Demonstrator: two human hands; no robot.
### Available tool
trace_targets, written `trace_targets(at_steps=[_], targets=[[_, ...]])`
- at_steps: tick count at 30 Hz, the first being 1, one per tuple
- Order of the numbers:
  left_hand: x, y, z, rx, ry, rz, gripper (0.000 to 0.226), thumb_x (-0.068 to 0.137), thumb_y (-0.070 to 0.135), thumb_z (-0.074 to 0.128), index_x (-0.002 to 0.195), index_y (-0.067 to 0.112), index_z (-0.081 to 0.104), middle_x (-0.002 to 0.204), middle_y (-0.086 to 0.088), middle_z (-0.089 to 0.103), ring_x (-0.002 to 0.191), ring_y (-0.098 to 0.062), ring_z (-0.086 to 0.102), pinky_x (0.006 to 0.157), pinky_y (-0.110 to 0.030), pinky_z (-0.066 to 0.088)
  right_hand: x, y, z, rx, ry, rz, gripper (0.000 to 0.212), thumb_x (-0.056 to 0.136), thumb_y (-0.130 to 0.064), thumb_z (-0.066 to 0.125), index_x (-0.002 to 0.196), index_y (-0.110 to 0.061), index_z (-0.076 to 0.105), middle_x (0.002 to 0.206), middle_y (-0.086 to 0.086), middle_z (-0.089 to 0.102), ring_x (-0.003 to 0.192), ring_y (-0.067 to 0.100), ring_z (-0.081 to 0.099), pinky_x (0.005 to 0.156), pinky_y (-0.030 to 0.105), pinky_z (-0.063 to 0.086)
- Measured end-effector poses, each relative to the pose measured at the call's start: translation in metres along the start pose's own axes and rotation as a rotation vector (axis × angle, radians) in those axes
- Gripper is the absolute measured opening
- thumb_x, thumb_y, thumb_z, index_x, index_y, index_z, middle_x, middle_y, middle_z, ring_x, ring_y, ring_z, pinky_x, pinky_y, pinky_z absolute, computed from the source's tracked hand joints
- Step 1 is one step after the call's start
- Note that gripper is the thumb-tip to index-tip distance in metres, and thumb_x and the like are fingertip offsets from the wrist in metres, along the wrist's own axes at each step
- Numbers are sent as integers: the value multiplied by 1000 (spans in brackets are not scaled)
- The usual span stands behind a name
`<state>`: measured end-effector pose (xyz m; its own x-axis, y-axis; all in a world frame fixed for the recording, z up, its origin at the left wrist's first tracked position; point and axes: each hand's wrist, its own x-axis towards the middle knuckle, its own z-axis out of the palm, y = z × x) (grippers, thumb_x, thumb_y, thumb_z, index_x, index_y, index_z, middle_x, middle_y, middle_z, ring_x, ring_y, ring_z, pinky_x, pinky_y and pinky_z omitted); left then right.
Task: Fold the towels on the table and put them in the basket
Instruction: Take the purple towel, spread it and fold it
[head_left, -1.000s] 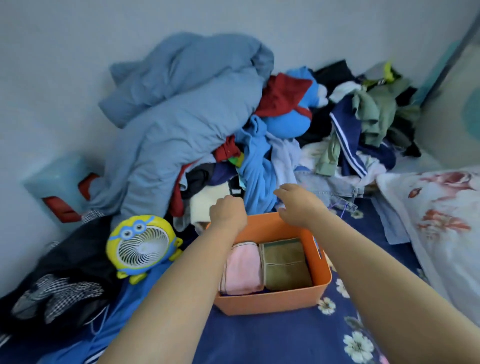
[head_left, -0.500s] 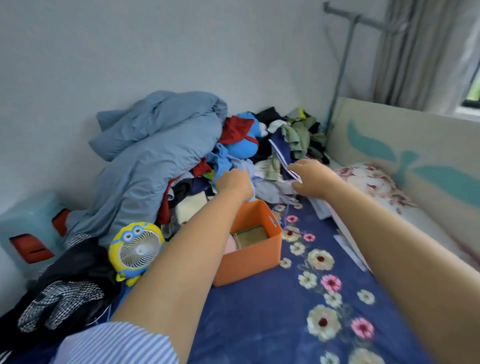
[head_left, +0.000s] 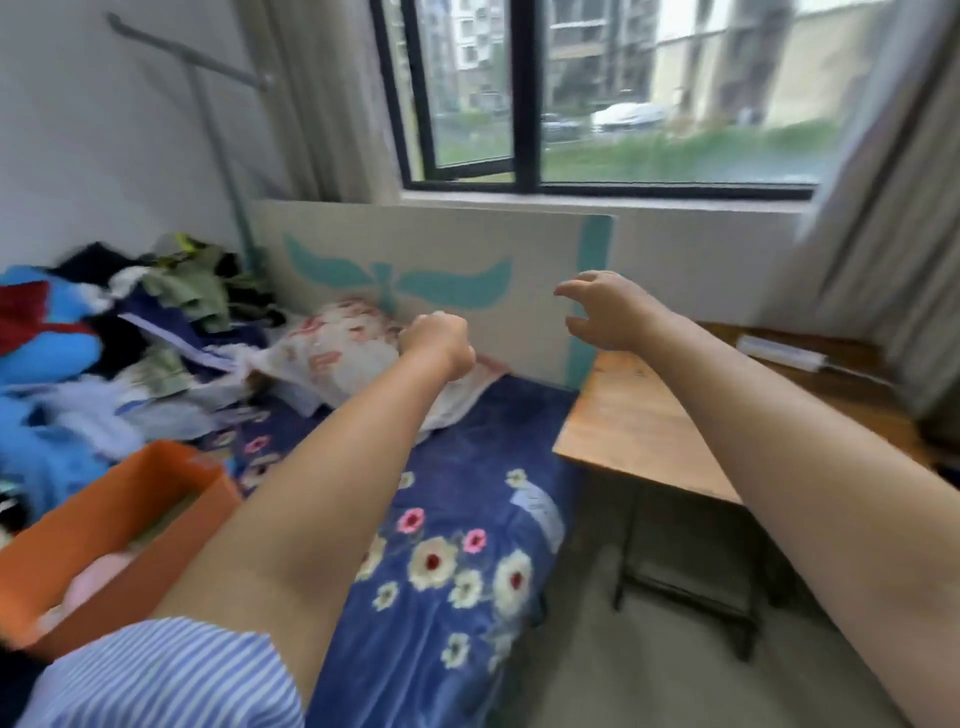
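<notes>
Both hands have left the basket (head_left: 111, 512) and swung away to the right — a second ago they sat at its far rim, and now the orange basket lies low and well to the left of the left hand (head_left: 437, 345), with the view turned toward the window (head_left: 613, 88) and the wooden worktop (head_left: 631, 415). That reads, as a judgement, as one deposit finished and a reach back for the next towel. A pink towel (head_left: 96, 574) shows inside the basket, blurred; earlier a green-brown one lay beside it, and here only a sliver of that can be made out

On the part of the worktop in view no towel shows — just a pale, long object (head_left: 779, 353) near its far edge, beyond the right hand (head_left: 610, 310). Whether towels remain further right, out of frame, cannot be told, so how much of the task is left is uncertain

The left hand is curled into a loose fist and holds nothing visible; it hangs in front of the flowered pillow (head_left: 337, 348), above the bed (head_left: 457, 519), arm stretched forward. The right hand is half open, its fingers (head_left: 571, 288) bent like a claw and spread, empty, held in the air over the near-left corner of the worktop and touching nothing. Its arm runs out long from the lower right. A heap of clothes (head_left: 130, 322) lies far to the left of both hands
</notes>
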<state>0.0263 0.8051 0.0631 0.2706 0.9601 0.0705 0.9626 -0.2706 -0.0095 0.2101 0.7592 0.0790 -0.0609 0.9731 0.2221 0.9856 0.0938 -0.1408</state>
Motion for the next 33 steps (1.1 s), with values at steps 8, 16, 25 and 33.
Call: trace_targets(at_steps=[8,16,25,33], targets=[[24,265,12,-64,-10,396,32,91,20,45,117,7,58,126,-14,54,118,-32,51,92,-38,46,-124,214,-42,-10,37,362,45,90,-16,49,135,-10,44,141,10,44,130,24,41,108,28,31],[24,492,28,-76,-25,655,25,87,11,47,107,7,61,115,-13,59,108,-32,55,74,-32,43,-235,397,-81,-50,-14,572,45,92,-14,46,137,-9,41,143,11,42,133,25,37,107,33,31],[45,668,95,-30,-181,877,24,90,14,46,104,5,62,112,-14,60,102,-33,57,70,-34,44,-317,554,-53,3,-41,845,45,93,-16,45,137,-11,40,143,12,42,131,28,39,106,36,34],[122,815,172,109,-350,1037,30,95,16,39,119,6,54,119,-13,55,109,-32,54,74,-36,44,-327,704,11,109,-160,1074,43,94,-15,43,137,-11,41,141,13,43,129,29,40,104,35,35]])
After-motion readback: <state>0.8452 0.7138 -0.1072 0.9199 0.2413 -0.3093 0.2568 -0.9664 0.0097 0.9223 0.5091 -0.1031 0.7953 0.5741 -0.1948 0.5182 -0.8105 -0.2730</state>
